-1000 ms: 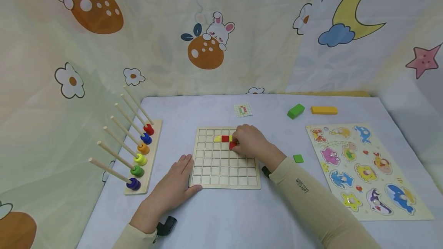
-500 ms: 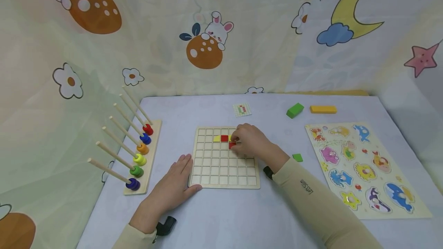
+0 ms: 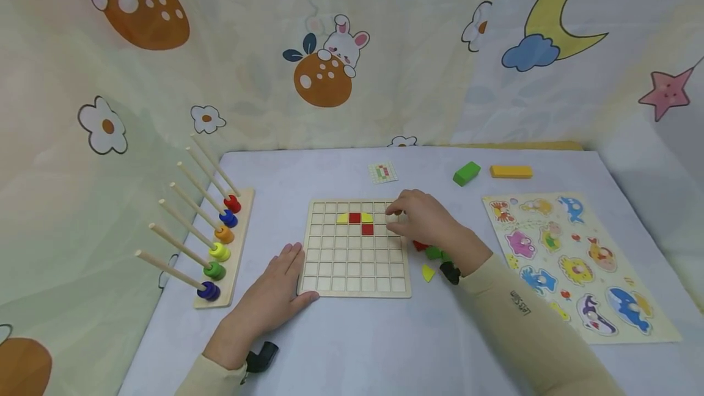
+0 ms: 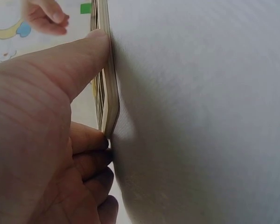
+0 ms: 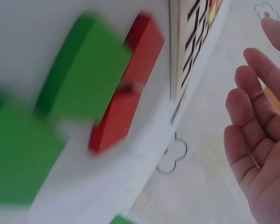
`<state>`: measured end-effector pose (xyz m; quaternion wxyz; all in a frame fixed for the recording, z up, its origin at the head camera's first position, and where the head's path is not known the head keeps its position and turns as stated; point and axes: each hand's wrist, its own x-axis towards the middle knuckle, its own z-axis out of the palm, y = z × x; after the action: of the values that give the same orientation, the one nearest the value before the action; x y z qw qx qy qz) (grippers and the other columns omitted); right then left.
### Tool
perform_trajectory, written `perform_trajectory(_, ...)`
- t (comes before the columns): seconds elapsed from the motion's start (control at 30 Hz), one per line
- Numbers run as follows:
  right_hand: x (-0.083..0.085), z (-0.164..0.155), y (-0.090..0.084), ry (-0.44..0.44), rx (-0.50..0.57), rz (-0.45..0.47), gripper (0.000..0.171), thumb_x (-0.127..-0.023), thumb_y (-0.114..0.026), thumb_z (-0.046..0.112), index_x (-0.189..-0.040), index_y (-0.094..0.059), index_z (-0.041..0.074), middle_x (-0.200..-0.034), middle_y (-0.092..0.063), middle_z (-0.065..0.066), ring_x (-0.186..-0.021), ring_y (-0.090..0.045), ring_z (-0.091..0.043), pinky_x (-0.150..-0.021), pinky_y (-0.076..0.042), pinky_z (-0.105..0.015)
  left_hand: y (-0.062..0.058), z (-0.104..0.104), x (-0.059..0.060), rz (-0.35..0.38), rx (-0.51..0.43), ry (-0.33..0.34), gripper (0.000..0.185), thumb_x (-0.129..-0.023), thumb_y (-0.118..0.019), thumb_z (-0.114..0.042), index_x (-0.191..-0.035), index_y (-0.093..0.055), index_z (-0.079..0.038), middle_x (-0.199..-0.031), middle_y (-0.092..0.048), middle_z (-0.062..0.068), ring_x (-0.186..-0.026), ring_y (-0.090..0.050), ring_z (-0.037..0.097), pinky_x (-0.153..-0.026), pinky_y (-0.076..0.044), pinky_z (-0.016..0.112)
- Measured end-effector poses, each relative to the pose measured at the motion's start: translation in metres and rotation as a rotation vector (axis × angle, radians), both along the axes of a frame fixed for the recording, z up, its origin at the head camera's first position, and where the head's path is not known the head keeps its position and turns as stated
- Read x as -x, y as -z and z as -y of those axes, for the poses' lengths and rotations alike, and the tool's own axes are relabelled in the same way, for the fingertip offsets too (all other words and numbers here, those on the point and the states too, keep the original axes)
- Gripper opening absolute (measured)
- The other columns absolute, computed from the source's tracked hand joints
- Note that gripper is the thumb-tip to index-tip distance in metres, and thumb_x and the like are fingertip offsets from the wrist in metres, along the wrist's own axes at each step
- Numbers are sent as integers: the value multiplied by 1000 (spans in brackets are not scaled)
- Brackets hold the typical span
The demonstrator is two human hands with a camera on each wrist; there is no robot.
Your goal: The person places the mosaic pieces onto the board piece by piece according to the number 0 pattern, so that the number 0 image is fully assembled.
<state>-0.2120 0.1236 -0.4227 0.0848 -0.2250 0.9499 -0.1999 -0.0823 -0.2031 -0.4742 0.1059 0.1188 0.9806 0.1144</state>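
My left hand [image 3: 275, 292] rests against the near left corner of a wooden grid board [image 3: 352, 271]. In the left wrist view its thumb [image 4: 91, 46] lies along the board's edge. On the grid are a red square [image 3: 354, 218] between two yellow pieces [image 3: 366, 218], and another red square [image 3: 367, 230] below. Over the board's right edge hovers my right hand [image 3: 428, 220], thumb and fingers apart, holding nothing. Beneath its wrist lie red [image 3: 420, 245] and green pieces [image 3: 433, 253], partly hidden, and a yellow piece [image 3: 428, 272]. The right wrist view shows green [image 5: 93, 70] and red blocks [image 5: 126, 88] up close.
A pegged stand [image 3: 242, 249] with coloured rings is on the left. Behind the board lies a small pattern card [image 3: 382, 172]. A green block [image 3: 466, 173] and a yellow bar [image 3: 511, 172] are at the back right, beyond a sea-animal puzzle [image 3: 550, 329].
My right hand has lifted off the red square and moved right, its fingers parting. The grid pieces and loose pieces beside the board now show. My left hand has stayed in place.
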Motion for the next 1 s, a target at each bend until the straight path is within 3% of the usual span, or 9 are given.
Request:
perform_trajectory(0.2,-7,-34,-5,17,51,12,32,-93,-80,28,-122,-78,14,-109,-70,-1,-104,-62,-22,-91,-55,-40,1,1,1,-11,-6,10,100,-94,-70,-59,-165,-27,-3,-175,-20,15,-164,-16,34,-131,-24,54)
perform_trajectory(0.4,-13,-61,0,8,61,13,27,-93,-79,24,-117,-80,13,-107,-72,-1,-98,-62,-21,-85,-52,-37,2,2,0,-16,-14,15,99,-95,-70,-57,-165,-26,-2,-175,-20,16,-164,-16,34,-131,-24,54)
perform_trajectory(1.0,-15,-92,19,-55,-14,48,26,-88,-82,15,-115,-80,14,-106,-70,0,-100,-61,-21,-88,-52,-39,1,-1,0,7,-10,-2,100,-94,-72,-56,-165,-26,-2,-175,-19,15,-164,-15,34,-132,-23,54)
